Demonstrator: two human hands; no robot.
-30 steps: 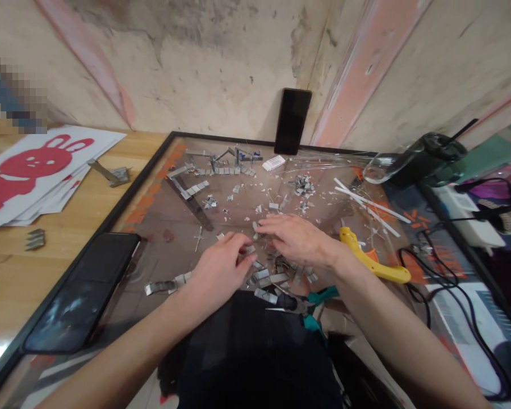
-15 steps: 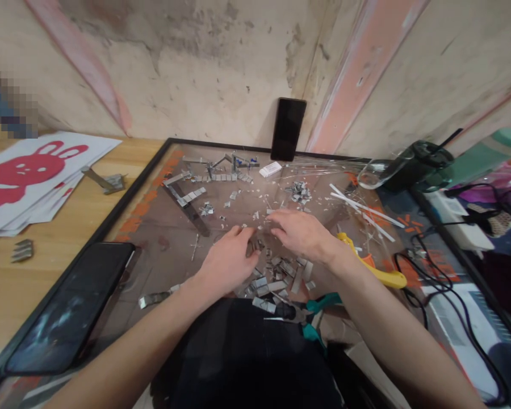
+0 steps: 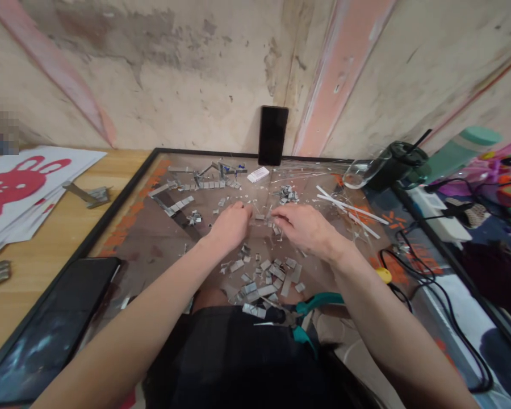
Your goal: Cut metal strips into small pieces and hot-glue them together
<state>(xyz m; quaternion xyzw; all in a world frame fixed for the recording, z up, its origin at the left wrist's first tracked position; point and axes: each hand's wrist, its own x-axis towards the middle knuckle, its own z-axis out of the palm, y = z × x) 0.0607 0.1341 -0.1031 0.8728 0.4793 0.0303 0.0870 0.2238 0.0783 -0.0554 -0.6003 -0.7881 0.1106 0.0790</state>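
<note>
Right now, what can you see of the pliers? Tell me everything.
The pliers have two teal handles, spread apart, and a dark grey, metallic-looking head. They lie low in view, apparently on the table, head toward the picture's left, beside grey pieces; contact with those is unclear. The upper handle meets the edge of the right forearm in view; touching can't be told. The left hand and right hand are off them.
</note>
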